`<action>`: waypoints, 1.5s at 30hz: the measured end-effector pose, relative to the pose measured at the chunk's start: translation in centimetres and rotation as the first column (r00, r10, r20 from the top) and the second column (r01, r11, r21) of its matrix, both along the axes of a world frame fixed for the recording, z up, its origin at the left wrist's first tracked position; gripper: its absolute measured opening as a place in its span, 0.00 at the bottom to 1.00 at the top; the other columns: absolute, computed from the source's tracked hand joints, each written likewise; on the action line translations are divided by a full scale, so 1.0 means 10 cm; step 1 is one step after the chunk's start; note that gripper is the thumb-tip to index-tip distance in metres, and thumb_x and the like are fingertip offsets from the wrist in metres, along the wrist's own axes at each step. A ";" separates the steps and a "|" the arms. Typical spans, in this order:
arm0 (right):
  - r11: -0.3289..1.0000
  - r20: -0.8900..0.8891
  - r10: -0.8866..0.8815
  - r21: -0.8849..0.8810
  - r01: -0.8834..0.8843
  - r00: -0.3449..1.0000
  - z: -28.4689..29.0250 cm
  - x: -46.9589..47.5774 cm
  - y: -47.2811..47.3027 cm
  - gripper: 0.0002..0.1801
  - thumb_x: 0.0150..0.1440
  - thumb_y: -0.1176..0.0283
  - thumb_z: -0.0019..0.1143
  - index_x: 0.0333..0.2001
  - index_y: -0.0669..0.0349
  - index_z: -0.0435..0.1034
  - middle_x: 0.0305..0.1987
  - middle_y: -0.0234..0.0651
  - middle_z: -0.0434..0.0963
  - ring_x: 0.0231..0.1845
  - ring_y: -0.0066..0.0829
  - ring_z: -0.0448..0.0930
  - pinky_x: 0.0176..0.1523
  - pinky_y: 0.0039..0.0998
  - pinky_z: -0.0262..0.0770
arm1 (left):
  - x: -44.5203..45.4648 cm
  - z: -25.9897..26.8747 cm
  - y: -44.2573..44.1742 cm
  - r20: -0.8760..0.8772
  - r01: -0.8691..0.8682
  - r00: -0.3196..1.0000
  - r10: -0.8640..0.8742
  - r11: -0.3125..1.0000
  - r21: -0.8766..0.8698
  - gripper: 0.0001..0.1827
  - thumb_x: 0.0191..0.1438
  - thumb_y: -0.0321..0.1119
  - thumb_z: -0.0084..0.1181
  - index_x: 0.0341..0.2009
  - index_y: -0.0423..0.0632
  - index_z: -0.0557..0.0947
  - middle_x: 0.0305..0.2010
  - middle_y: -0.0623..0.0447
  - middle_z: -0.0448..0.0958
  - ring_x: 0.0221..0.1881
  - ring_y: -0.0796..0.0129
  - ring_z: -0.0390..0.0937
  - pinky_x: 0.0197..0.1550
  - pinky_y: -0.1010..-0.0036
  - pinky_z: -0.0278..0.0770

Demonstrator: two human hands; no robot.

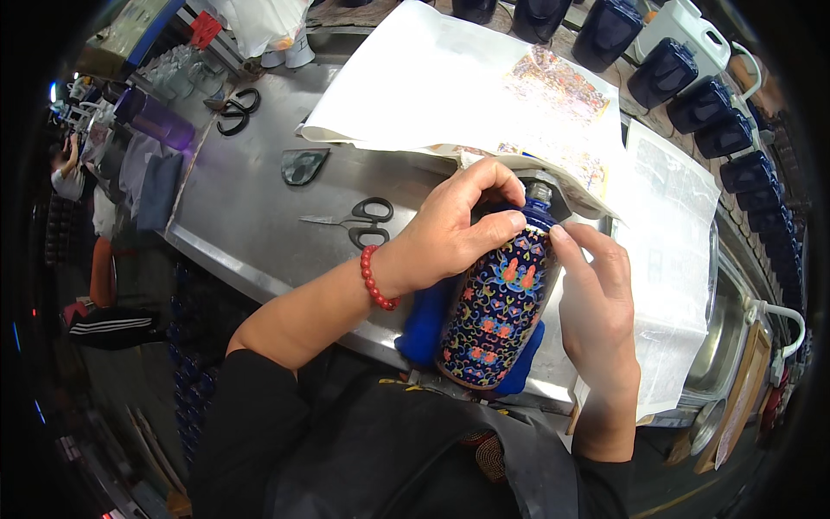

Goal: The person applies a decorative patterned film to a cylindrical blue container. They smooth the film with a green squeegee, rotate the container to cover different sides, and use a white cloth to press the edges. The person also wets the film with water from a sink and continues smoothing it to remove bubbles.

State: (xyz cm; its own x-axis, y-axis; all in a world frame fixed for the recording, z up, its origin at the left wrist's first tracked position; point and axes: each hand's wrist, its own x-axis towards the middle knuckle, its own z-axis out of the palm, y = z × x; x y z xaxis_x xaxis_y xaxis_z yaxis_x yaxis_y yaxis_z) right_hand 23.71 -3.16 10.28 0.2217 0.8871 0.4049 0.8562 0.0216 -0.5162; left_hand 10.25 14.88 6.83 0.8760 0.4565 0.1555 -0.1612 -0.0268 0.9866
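A dark blue bottle (496,311) covered in a colourful floral pattern lies slanted before me, its neck pointing away and its base towards my body. A blue cloth (425,321) is beneath it at the table's near edge. My left hand (463,224), with a red bead bracelet at the wrist, has thumb and bent fingers at the bottle's shoulder. Against the shoulder's right side rest the thumb and forefinger of my right hand (600,292). White sheets with printed floral patterns (557,84) lie just beyond the neck, one curling over beside it.
Black-handled scissors (366,224) and a dark flat scraper-like piece (305,166) lie left on the metal table (233,194). More scissors (238,111) and a purple bottle (155,120) are farther off. Several blue bottles (663,72) line the back right, near a metal sink (720,350).
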 end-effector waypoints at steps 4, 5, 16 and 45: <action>1.000 0.011 0.012 0.009 -0.012 1.000 -0.02 0.00 0.01 0.36 0.43 0.93 0.50 0.59 0.64 0.74 0.55 0.51 0.74 0.54 0.51 0.76 0.58 0.44 0.74 | 0.01 0.04 0.03 -0.057 0.038 0.998 -0.033 0.996 0.084 0.13 0.64 0.35 0.57 0.48 0.42 0.76 0.47 0.54 0.73 0.51 0.72 0.71 0.57 0.73 0.70; 1.000 0.016 0.020 0.014 -0.020 1.000 -0.01 0.01 0.01 0.36 0.43 0.94 0.50 0.59 0.64 0.74 0.55 0.51 0.74 0.54 0.51 0.76 0.58 0.44 0.74 | 0.00 0.04 0.04 -0.079 0.055 0.996 -0.047 0.993 0.108 0.12 0.66 0.35 0.55 0.49 0.42 0.76 0.49 0.55 0.72 0.53 0.72 0.71 0.59 0.73 0.69; 1.000 0.025 -0.002 -0.022 0.002 1.000 0.00 -0.01 0.01 0.36 0.42 0.94 0.49 0.58 0.64 0.75 0.56 0.51 0.74 0.55 0.50 0.76 0.59 0.43 0.73 | -0.29 -0.15 -0.04 0.228 -0.260 0.962 0.149 0.751 0.606 0.24 0.67 0.50 0.55 0.57 0.47 0.83 0.50 0.45 0.84 0.50 0.53 0.81 0.67 0.49 0.65; 1.000 0.032 -0.023 0.003 0.023 0.999 -0.04 -0.03 -0.04 0.35 0.47 0.94 0.50 0.61 0.66 0.72 0.57 0.50 0.73 0.56 0.49 0.75 0.60 0.42 0.72 | -0.35 -0.07 -0.07 0.179 -0.205 0.978 0.104 0.607 0.768 0.33 0.63 0.60 0.55 0.59 0.45 0.81 0.56 0.45 0.80 0.57 0.53 0.75 0.72 0.51 0.55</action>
State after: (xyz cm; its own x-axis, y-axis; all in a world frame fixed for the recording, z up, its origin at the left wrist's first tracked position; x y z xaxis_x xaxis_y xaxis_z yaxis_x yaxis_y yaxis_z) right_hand 23.38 -3.60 9.85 0.2288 0.8809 0.4143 0.8725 0.0032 -0.4887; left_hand 6.71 14.21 6.12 0.7591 0.2455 0.6029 -0.1803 -0.8106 0.5571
